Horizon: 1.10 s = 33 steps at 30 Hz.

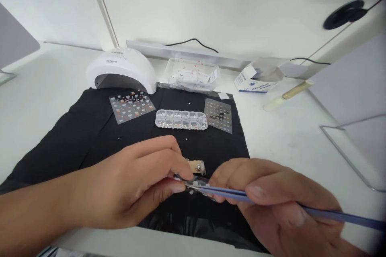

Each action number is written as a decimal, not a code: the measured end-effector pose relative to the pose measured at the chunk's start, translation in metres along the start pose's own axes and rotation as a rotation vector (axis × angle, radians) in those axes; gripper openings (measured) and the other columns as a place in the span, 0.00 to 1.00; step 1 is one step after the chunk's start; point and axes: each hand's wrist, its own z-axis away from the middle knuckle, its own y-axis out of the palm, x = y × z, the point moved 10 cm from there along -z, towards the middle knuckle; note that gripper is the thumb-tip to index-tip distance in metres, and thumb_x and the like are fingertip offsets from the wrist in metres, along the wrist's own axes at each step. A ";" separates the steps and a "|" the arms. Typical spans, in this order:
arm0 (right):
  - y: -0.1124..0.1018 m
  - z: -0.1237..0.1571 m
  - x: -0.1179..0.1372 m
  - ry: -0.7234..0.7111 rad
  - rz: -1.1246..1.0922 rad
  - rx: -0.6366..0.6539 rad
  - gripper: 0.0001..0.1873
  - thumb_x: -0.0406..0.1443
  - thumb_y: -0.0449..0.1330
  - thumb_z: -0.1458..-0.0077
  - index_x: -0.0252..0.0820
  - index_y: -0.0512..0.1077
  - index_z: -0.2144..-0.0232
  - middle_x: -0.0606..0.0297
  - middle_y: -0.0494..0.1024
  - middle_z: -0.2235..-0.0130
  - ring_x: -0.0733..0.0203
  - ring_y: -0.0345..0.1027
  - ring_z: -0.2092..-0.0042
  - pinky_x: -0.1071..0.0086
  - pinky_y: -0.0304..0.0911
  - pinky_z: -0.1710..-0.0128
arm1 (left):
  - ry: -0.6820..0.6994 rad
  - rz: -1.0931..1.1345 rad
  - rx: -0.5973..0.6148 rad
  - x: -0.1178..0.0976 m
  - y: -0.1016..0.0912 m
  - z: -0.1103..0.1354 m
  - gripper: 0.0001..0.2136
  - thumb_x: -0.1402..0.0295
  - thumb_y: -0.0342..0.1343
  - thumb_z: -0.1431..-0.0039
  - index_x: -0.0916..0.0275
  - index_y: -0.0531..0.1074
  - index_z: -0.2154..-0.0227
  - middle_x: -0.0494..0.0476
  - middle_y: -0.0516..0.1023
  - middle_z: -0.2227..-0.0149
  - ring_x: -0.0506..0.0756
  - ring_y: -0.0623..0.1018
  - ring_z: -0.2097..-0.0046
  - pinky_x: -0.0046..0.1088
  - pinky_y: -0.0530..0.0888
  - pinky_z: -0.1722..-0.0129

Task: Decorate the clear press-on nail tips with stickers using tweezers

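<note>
My left hand [135, 184] pinches a small clear sticker sheet [201, 181] with pale marks between thumb and forefinger. In my right hand [280, 196] is a pair of blue tweezers [229, 193], held between thumb and fingers. The tweezers' silver tips point left and meet the sheet close to my left thumb; whether they grip a sticker I cannot tell. Just beyond the sheet, a tan piece with a shiny round stud [196, 166] is partly hidden by my left fingers. Farther off lies a clear compartment case [181, 120] with tiny decorations in it.
A black cloth [81, 128] covers the middle of the white table. Two sticker sheets [132, 106] [218, 115] flank the case. Behind stand a white nail lamp [120, 64], a clear plastic box [193, 84] and an alcohol pads box [256, 82]. A yellowish tube [297, 89] is at right.
</note>
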 end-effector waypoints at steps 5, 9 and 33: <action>0.001 -0.002 -0.002 -0.005 -0.037 0.001 0.15 0.34 0.54 0.37 0.45 0.79 0.54 0.58 0.78 0.72 0.54 0.74 0.71 0.59 0.74 0.74 | -0.013 0.034 -0.019 0.003 -0.002 -0.002 0.08 0.80 0.54 0.37 0.66 0.69 0.56 0.54 0.70 0.66 0.49 0.71 0.65 0.21 0.72 0.66; -0.001 -0.004 0.000 -0.022 -0.077 -0.030 0.14 0.33 0.54 0.38 0.41 0.80 0.57 0.57 0.78 0.73 0.54 0.74 0.71 0.58 0.73 0.72 | -0.029 0.037 -0.048 0.006 -0.005 -0.001 0.06 0.78 0.53 0.36 0.65 0.69 0.57 0.52 0.70 0.66 0.47 0.71 0.66 0.20 0.71 0.66; -0.028 -0.017 -0.065 0.301 -0.135 -0.098 0.10 0.35 0.58 0.40 0.45 0.79 0.69 0.67 0.78 0.77 0.61 0.70 0.72 0.66 0.62 0.70 | -0.215 -0.335 -0.344 0.054 -0.057 0.003 0.05 0.69 0.54 0.36 0.60 0.70 0.58 0.55 0.71 0.54 0.57 0.71 0.49 0.38 0.67 0.45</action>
